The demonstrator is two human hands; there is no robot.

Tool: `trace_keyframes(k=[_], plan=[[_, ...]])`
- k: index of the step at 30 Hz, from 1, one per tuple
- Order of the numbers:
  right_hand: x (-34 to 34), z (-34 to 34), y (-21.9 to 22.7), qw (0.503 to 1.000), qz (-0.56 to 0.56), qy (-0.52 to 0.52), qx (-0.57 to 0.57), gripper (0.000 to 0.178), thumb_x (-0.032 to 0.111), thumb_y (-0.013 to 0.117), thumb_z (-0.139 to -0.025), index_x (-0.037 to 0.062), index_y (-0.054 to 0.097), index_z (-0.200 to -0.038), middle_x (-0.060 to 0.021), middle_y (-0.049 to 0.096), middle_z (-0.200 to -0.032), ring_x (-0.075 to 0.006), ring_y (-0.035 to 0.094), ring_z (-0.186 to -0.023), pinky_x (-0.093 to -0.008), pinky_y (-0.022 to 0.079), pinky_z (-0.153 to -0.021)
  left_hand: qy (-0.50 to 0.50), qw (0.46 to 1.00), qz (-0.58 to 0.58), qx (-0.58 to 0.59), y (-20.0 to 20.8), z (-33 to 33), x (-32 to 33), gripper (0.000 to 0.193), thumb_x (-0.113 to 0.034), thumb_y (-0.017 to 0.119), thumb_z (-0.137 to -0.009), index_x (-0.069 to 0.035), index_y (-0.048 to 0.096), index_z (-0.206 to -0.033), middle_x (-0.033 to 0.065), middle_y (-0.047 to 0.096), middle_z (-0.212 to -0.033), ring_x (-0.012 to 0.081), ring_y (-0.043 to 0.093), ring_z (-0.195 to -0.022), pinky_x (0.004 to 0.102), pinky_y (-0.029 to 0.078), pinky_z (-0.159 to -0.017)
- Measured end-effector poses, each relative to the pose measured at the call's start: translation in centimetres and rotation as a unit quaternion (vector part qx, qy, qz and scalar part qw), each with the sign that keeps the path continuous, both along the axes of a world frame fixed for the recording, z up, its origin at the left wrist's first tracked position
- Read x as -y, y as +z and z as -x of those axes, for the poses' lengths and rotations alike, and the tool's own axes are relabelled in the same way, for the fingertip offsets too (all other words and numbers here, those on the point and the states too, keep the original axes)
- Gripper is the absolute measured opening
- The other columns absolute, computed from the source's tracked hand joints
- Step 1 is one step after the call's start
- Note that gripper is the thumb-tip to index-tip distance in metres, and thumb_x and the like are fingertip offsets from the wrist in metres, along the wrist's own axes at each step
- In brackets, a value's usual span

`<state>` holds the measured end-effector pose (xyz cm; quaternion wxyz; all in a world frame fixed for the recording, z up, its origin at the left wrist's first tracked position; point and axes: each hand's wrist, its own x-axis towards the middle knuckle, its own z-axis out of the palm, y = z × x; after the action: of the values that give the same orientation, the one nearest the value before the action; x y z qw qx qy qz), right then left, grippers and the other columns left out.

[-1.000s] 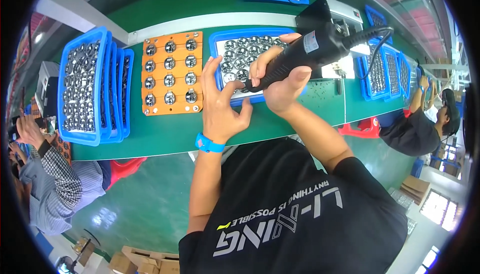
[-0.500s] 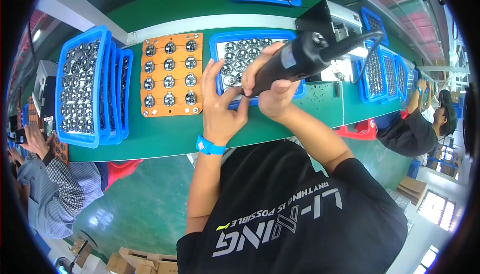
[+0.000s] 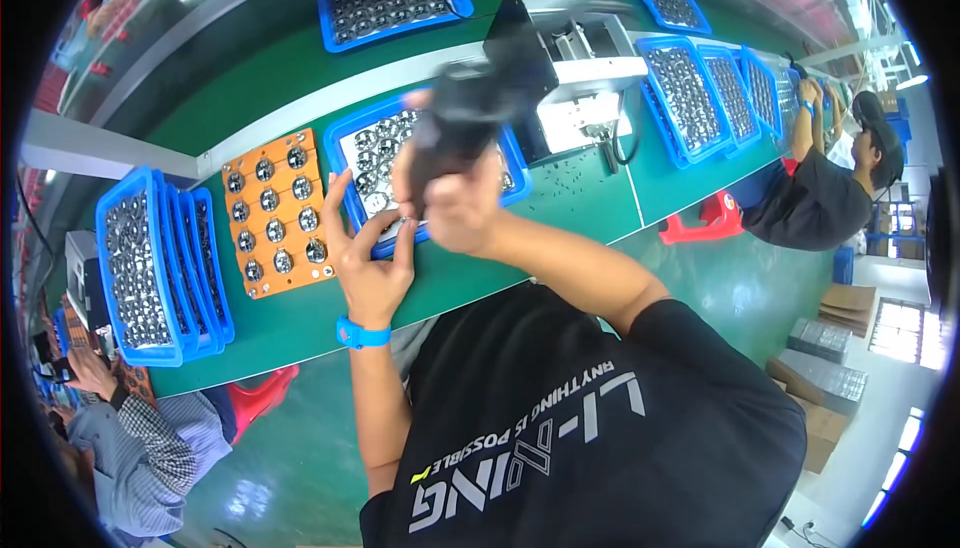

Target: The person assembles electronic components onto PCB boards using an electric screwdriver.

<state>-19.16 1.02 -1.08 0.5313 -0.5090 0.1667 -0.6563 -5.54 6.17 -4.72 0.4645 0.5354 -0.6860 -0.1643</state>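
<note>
Green benchtop slants up toward the right across a workshop, with a co-worker in a black shirt seated further along it and another in a checked sleeve at the left. Before the person, a blue tray lies on the bench, holding rows of round metallic parts on a white liner. Over its near side the right hand is wrapped around a black hand tool, both blurred by motion. The left hand reaches to the tray's near edge, thumb and forefinger nearly meeting close below the tool, the other fingers spread; whether anything is pinched between them cannot be told. Just left lies an orange board bearing twelve round pieces, then a stack of filled blue trays. Behind the tray's right end stands a black-and-white machine.
</note>
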Motion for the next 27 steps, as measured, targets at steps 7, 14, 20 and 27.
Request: trace_keyframes(k=[7, 14, 20, 27], plan=[[-0.6, 14.2, 7.0, 0.946, 0.031, -0.315, -0.07, 0.092, 0.088, 0.034, -0.085, 0.0121, 0.031, -0.136, -0.0075, 0.051, -0.061, -0.0203, 0.051, -0.045, -0.0342, 0.045, -0.046, -0.002, 0.997, -0.036, -0.067, -0.1, 0.1, -1.1, 0.038, -0.005, 0.089, -0.068, -0.002, 0.069, -0.101, 0.0211, 0.04, -0.149, 0.0446, 0.041, -0.141, 0.0491, 0.037, -0.113], [1.4, 17.7, 4.6, 0.926, 0.036, -0.368, -0.083, 0.08, 0.082, 0.037, -0.09, 0.0119, 0.038, -0.129, -0.0089, 0.051, -0.063, -0.0205, 0.048, -0.048, -0.0353, 0.043, -0.049, -0.016, 0.998, -0.018, -0.051, -0.5, -0.1, -1.3, 0.034, -0.005, 0.083, -0.075, 0.001, 0.067, -0.104, 0.0217, 0.041, -0.146, 0.0452, 0.041, -0.14, 0.0504, 0.041, -0.11], [1.7, 17.8, 4.3, 0.939, 0.004, -0.328, -0.107, 0.076, 0.08, 0.04, -0.091, 0.0122, 0.041, -0.127, -0.0087, 0.051, -0.062, -0.0195, 0.046, -0.047, -0.034, 0.04, -0.049, 0.001, 0.992, -0.01, -0.129, -1.4, -0.7, -1.5, 0.027, 0.0, 0.07, -0.085, 0.008, 0.064, -0.11, 0.0229, 0.042, -0.146, 0.0412, 0.045, -0.138, 0.0478, 0.041, -0.11], [0.6, 15.5, 4.4, 0.98, -0.036, -0.195, -0.026, 0.078, 0.082, 0.038, -0.089, 0.0153, 0.044, -0.13, -0.0072, 0.049, -0.063, -0.0194, 0.045, -0.047, -0.0341, 0.04, -0.05, 0.007, 0.986, -0.014, -0.168, -1.9, -0.8, -1.7, 0.029, 0.001, 0.071, -0.082, 0.006, 0.064, -0.11, 0.0235, 0.045, -0.143, 0.0402, 0.048, -0.136, 0.0414, 0.049, -0.102]])
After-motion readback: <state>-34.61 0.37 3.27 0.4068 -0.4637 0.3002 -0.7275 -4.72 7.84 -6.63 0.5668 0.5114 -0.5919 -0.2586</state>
